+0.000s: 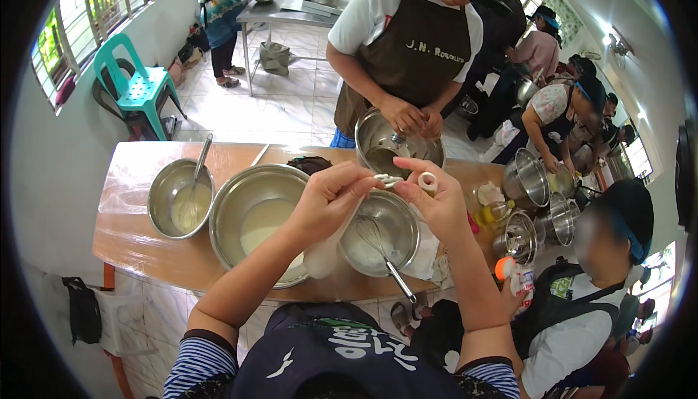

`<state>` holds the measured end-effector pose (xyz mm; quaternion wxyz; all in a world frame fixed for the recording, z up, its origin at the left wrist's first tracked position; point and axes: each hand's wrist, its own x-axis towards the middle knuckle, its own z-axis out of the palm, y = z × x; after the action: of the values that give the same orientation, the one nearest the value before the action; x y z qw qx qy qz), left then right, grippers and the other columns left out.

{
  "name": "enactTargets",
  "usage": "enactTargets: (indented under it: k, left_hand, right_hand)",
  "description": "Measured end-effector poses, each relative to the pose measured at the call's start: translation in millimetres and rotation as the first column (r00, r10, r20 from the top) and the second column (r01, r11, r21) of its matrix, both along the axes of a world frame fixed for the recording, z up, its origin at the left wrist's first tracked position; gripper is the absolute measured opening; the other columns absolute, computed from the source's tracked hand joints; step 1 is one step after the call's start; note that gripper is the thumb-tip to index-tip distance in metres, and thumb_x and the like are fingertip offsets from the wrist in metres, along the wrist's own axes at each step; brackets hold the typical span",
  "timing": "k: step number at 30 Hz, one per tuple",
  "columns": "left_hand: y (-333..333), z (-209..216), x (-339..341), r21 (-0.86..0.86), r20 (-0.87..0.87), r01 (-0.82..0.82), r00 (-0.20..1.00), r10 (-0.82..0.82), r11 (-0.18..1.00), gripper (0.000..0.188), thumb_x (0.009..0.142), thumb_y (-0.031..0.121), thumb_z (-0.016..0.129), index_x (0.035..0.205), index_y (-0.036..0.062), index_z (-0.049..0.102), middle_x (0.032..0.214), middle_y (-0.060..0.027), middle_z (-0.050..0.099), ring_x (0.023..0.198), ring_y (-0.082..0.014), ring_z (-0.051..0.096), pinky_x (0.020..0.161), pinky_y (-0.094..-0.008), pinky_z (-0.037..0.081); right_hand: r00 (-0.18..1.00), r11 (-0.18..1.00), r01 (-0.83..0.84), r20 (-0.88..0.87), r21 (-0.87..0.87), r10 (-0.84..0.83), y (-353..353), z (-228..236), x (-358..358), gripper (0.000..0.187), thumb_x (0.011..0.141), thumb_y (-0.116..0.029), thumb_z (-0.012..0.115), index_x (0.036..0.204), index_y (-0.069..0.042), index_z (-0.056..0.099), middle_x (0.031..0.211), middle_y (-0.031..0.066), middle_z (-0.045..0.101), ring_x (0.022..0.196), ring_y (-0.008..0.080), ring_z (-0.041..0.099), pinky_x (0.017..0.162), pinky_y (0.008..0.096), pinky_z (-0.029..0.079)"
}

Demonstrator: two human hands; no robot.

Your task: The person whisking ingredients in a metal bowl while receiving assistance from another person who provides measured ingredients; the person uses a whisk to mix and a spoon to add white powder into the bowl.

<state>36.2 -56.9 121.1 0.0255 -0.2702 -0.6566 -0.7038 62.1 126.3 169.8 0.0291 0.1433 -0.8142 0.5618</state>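
Both hands are raised over the bowls in the middle of the table. My left hand (336, 194) pinches one end of a small white twisted piece (388, 179), whose kind I cannot make out. At its other end, the fingers of my right hand (439, 199) are closed on it, with a white ring-shaped thing (429, 182) also at these fingers. Below my left hand hangs a pale, see-through sheet or bag (325, 256). Under my hands stands a steel bowl (413, 243) with a wire whisk (372, 235) leaning in it.
A large bowl (220, 214) of pale batter and a smaller bowl (154, 208) with another whisk stand left on the plastic-covered table (138, 243). Across, a person in a brown apron works over a bowl (361, 134). At right, a co-worker holds an orange-capped container (520, 283) near several bowls.
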Motion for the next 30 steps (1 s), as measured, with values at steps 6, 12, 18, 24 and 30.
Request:
enactTargets:
  k: [6, 12, 18, 24, 30]
  left_hand:
    - [6.6, 17.6, 7.3, 0.0, 0.013, 0.13, 0.991, -0.13, 0.992, 0.012, 0.085, 0.008, 0.053, 0.088, -0.0011, 0.06, 0.072, -0.004, 0.055, 0.066, -0.0099, 0.049, 0.059, -0.0235, 0.039]
    - [17.2, 20.5, 15.7, -0.142, -0.11, 0.053, 0.992, -0.069, 0.988, 0.01, 0.083, 0.006, 0.054, 0.087, -0.0013, 0.06, 0.07, -0.0069, 0.052, 0.063, -0.0143, 0.048, 0.058, -0.0251, 0.038]
    - [33.2, 16.8, 16.4, -0.174, -0.158, 0.074, 0.982, -0.102, 0.982, 0.01, 0.083, 0.007, 0.055, 0.087, -0.0013, 0.058, 0.07, -0.0076, 0.054, 0.062, -0.0151, 0.05, 0.057, -0.026, 0.039]
    - [84.4, 21.0, -4.9, 0.014, 0.065, 0.319, 0.946, -0.319, 0.948, 0.016, 0.086, 0.011, 0.053, 0.098, 0.0014, 0.055, 0.072, -0.0011, 0.053, 0.063, -0.0072, 0.05, 0.059, -0.0223, 0.042]
    - [160.6, 6.3, -26.5, 0.145, 0.085, 0.52, 0.841, -0.534, 0.842, 0.062, 0.084, 0.019, 0.059, 0.132, 0.006, 0.022, 0.116, -0.0137, 0.044, 0.099, -0.02, 0.051, 0.08, -0.028, 0.042]
  right_hand:
    - [0.998, 0.995, -0.011, -0.062, -0.102, 0.005, 10.8, 3.6, 7.5, 0.011, 0.075, -0.007, 0.066, 0.083, 0.0, 0.065, 0.069, 0.0008, 0.058, 0.061, 0.0057, 0.048, 0.053, 0.0198, 0.036]
    - [0.999, 0.995, 0.005, -0.034, 0.095, -0.002, 26.4, 10.7, 15.1, 0.01, 0.077, -0.01, 0.065, 0.077, 0.0, 0.064, 0.068, 0.0029, 0.061, 0.063, 0.0069, 0.052, 0.056, 0.0218, 0.04]
    - [0.998, 0.995, 0.041, 0.053, 0.089, -0.046, 42.3, 2.7, 22.3, 0.009, 0.078, -0.007, 0.063, 0.075, 0.001, 0.063, 0.066, -0.0003, 0.058, 0.059, 0.0046, 0.047, 0.053, 0.0198, 0.036]
    - [0.954, 0.964, 0.226, -0.232, 0.14, -0.19, 76.1, 29.3, 21.9, 0.011, 0.08, -0.011, 0.062, 0.072, -0.003, 0.062, 0.062, -0.0039, 0.053, 0.057, 0.0019, 0.044, 0.05, 0.017, 0.032]
    - [0.9, 0.879, 0.433, -0.048, 0.197, -0.433, 133.7, 74.6, 13.4, 0.017, 0.08, -0.019, 0.062, 0.074, -0.003, 0.061, 0.063, -0.0008, 0.057, 0.049, 0.004, 0.046, 0.046, 0.0195, 0.036]
